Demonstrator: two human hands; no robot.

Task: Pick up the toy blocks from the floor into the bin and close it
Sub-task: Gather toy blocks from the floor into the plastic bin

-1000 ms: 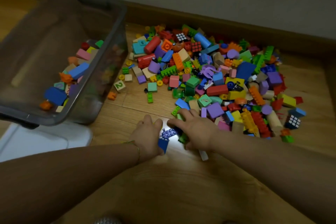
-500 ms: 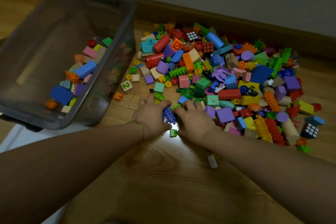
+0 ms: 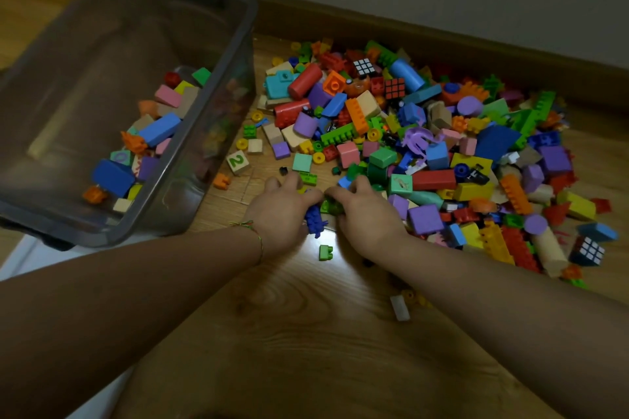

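All fingers [image 3: 292,181] curled around blocks [image 3: 315,219]

**Wooden floor, toys all over**

The floor [image 3: 306,357] carries a wide heap of blocks [image 3: 434,179] at two o'clock and the bin [image 3: 190,201] at ten. One green brick [image 3: 325,252] lies near the middle, a white piece [image 3: 400,308] at five.

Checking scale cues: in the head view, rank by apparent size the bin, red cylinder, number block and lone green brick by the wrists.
1. Bin, largest by far
2. Red cylinder
3. Number block
4. Green brick, smallest, though it lies nearer the camera
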